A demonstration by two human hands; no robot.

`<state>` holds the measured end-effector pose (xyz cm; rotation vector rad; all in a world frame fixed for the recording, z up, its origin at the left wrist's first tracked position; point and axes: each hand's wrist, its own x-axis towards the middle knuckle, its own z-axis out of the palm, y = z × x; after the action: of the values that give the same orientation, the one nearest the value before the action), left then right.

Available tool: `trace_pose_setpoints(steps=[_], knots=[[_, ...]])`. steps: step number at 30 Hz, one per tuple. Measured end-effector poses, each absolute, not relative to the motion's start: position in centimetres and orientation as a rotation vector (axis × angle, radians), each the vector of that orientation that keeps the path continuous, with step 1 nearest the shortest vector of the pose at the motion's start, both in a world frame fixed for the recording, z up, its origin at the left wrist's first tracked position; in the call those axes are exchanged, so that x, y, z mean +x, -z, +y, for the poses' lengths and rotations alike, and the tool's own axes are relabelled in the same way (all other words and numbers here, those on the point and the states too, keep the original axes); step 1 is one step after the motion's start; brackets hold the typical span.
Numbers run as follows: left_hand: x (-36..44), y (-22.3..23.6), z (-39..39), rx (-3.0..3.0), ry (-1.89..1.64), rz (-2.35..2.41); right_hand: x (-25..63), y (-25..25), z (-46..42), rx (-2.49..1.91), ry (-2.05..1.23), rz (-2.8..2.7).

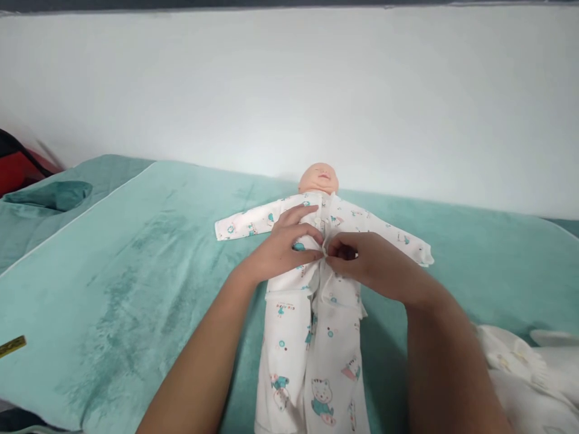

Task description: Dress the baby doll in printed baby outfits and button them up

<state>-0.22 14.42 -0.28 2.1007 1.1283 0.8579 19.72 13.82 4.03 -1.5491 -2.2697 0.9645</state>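
A baby doll (319, 178) lies on its back, head toward the wall, in a white printed top (253, 222) with both sleeves spread sideways. Printed white pants (287, 355) cover its legs. On the chest, my left hand (292, 244) pinches the front edge of the top between thumb and forefinger, its other fingers resting on the cloth. Opposite it, my right hand (366, 256) pinches the same front placket, fingers curled. The two sets of fingertips nearly meet at the middle of the front. Whatever fastener lies between them is hidden.
A teal plush cover (145, 289) is spread under the doll, against a white wall (289, 90). White folded garments (534, 380) lie at the lower right. A red and black item (15, 166) is at the far left, and a yellow strip (12, 346) sits near the left edge.
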Motion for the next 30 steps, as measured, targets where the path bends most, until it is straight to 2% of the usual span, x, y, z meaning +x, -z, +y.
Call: trace_pose_setpoints(steps=[4, 11, 18, 30], knots=[[-0.2, 0.6, 14.5, 2.106, -0.943, 1.110, 20.1, -3.9, 14.1, -1.481, -1.029, -2.238], [-0.2, 1.1, 14.7, 2.077, -0.988, 1.064, 19.5, -2.9, 14.6, -1.430, -0.835, -2.201], [-0.3, 0.6, 14.7, 2.103, -0.933, 1.074, 19.2, -2.0, 15.0, -1.431, -0.782, -2.013], [1.9, 1.3, 14.2, 2.140, -1.082, 1.461, 19.3, -0.4, 16.1, -1.271, -1.139, -1.379]])
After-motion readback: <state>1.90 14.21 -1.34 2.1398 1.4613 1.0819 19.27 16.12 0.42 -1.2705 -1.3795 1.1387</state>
